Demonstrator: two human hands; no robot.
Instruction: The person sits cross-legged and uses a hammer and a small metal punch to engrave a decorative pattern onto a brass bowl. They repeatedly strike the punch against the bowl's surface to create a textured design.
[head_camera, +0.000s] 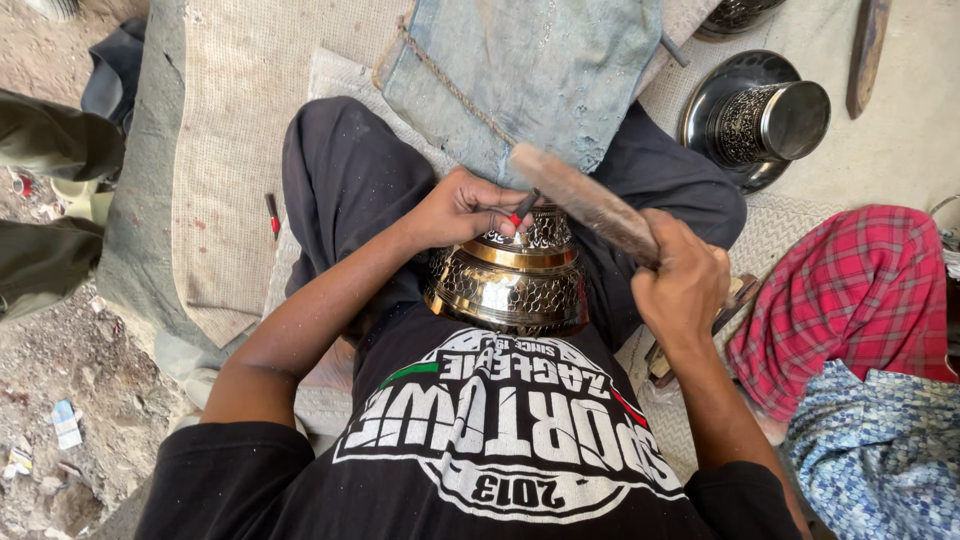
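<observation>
Left hand (462, 208) pinched small chisel (524, 207) between fingers, tip set on top of brass vessel (512, 275). Vessel lay in lap, at centre of view. Right hand (683, 283) at 3 o'clock from vessel, fingers wrapped tight around wooden mallet (583, 200); mallet head reached toward 11 o'clock, above chisel. Second engraved vessel (765, 120) stood on dark plate (700, 115) at 2 o'clock, well apart.

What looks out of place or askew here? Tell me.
Little stands out. A small red-tipped tool lies loose on the mat, away from both hands. The finished metal vessel lies tipped on its side on a dark tray.
</observation>
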